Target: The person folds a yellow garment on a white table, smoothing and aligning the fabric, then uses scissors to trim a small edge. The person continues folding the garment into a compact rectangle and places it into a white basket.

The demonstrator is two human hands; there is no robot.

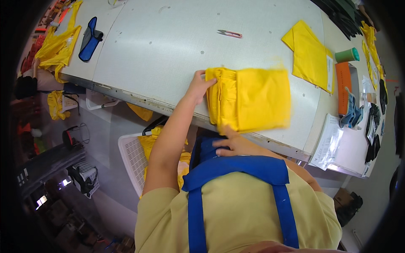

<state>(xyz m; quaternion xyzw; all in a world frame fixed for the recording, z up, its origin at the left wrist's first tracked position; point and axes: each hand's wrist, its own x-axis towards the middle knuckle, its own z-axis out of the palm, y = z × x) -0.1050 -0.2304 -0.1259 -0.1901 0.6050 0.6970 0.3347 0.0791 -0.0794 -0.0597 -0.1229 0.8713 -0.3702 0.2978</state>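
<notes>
A folded yellow cloth piece (pixel 263 99), smooth and thick, lies near the front edge of the table, with several layers gathered along its left side. My left hand (pixel 199 87) grips its far left corner, thumb on top. Close to my body, my right hand (pixel 237 145) has its fingers spread, slightly blurred. Its index finger reaches the cloth's near edge, and no object shows in that hand.
Pink-handled thread snips (pixel 230 33) lie farther back on the table (pixel 168 55). Another folded yellow piece (pixel 310 57), a green thread cone (pixel 347 55) and an orange box (pixel 346 86) are on the right. A blue-edged pouch (pixel 90 40) lies left; a white basket (pixel 131 162) of yellow cloth stands below.
</notes>
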